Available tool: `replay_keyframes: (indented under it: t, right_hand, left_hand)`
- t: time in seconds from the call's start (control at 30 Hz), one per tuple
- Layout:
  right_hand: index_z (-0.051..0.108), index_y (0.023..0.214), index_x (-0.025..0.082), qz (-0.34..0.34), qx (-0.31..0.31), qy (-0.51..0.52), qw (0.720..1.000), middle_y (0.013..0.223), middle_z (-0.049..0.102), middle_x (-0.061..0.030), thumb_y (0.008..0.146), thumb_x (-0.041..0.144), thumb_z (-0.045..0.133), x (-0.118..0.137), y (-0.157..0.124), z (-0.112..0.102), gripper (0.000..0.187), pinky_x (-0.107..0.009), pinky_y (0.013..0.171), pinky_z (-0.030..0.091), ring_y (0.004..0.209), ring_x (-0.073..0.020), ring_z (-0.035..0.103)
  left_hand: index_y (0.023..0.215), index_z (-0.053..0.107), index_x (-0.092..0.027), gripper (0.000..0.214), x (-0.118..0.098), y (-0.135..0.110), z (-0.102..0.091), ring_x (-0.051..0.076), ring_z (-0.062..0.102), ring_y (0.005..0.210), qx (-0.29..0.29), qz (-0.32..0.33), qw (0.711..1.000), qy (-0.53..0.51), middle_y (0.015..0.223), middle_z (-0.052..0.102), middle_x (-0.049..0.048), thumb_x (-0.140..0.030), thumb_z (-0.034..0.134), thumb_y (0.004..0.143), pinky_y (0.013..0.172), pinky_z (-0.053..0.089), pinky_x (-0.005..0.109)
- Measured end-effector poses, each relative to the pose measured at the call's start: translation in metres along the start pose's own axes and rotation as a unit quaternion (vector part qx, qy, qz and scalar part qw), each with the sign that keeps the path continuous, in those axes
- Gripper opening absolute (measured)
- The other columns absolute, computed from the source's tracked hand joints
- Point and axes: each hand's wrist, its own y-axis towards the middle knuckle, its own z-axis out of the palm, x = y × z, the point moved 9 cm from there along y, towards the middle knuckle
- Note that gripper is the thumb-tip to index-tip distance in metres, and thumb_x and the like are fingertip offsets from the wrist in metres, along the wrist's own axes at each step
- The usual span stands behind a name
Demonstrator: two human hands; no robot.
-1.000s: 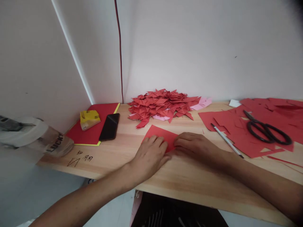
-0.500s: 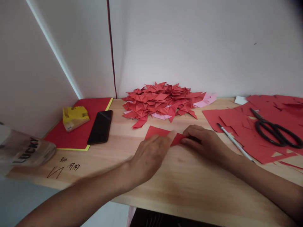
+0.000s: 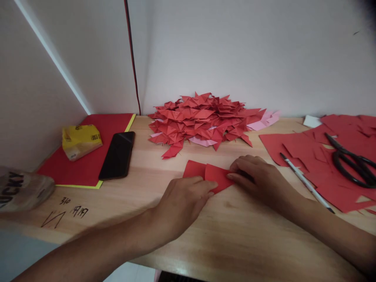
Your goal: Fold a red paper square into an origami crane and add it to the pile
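Note:
A small sheet of red paper (image 3: pixel 219 175) lies on the wooden table with its right part folded over toward the left. My left hand (image 3: pixel 186 201) rests on its near left side, the fingers closed at the paper's lower edge. At the right end, my right hand (image 3: pixel 251 176) pinches the paper between thumb and fingers. Part of the sheet is hidden under both hands. Just beyond it rises a heap of folded red paper pieces (image 3: pixel 199 117), with a few pink ones among them.
On the right lie cut red sheets (image 3: pixel 311 137), black-handled scissors (image 3: pixel 349 160) and a white pen (image 3: pixel 307 182). To the left are a black phone (image 3: pixel 117 155), a yellow packet (image 3: pixel 82 141) on red card (image 3: pixel 85 170), and a clear bottle (image 3: pixel 26 190).
The right part of the red paper now shows as a flap folded over leftward. My left hand has drawn back from its top toward the near edge. The camera view has shifted slightly.

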Motion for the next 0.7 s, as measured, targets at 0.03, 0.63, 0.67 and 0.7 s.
replay_keyframes:
  t: [0.03,0.63,0.67,0.7]
  right_hand:
    - [0.057,0.077,0.021,0.002,0.001,-0.005,1.0,0.076,0.064,-0.0039,0.094,0.032,0.05,0.0003,-0.0002,-0.0004,0.022,-0.032,0.066,0.042,0.07,-0.0181,0.057]
    - [0.055,0.073,0.02,0.017,0.016,-0.048,0.999,0.072,0.063,-0.0032,0.093,0.034,0.052,0.0005,0.001,-0.0011,0.024,-0.032,0.068,0.04,0.071,-0.0196,0.056]
    - [0.055,0.073,0.02,0.019,0.016,-0.052,0.998,0.072,0.063,-0.0032,0.093,0.035,0.052,0.0005,0.0007,-0.0012,0.025,-0.033,0.068,0.04,0.071,-0.0197,0.056]
    - [0.055,0.073,0.02,0.019,0.015,-0.056,0.998,0.072,0.062,-0.0033,0.093,0.036,0.051,0.0006,0.0003,-0.0014,0.026,-0.033,0.068,0.04,0.07,-0.0197,0.055]
  left_hand:
    - [0.11,0.066,-0.022,0.022,-0.0005,-0.0006,-0.0002,0.013,0.064,0.074,0.001,-0.003,1.0,0.002,0.085,0.07,0.0008,-0.024,0.049,0.096,0.065,0.048,0.024]
    - [0.104,0.069,-0.02,0.027,-0.0032,-0.0001,0.002,0.014,0.069,0.073,0.013,-0.009,0.999,0.028,0.081,0.074,0.0018,-0.032,0.045,0.098,0.069,0.054,0.024]
    - [0.104,0.069,-0.021,0.027,-0.0032,0.0001,0.0022,0.014,0.07,0.074,0.015,-0.01,0.999,0.029,0.082,0.074,0.0019,-0.031,0.045,0.098,0.069,0.054,0.024]
    - [0.105,0.069,-0.021,0.026,-0.0033,0.0003,0.0024,0.014,0.07,0.075,0.016,-0.01,0.999,0.03,0.083,0.074,0.0019,-0.03,0.045,0.098,0.07,0.054,0.024]
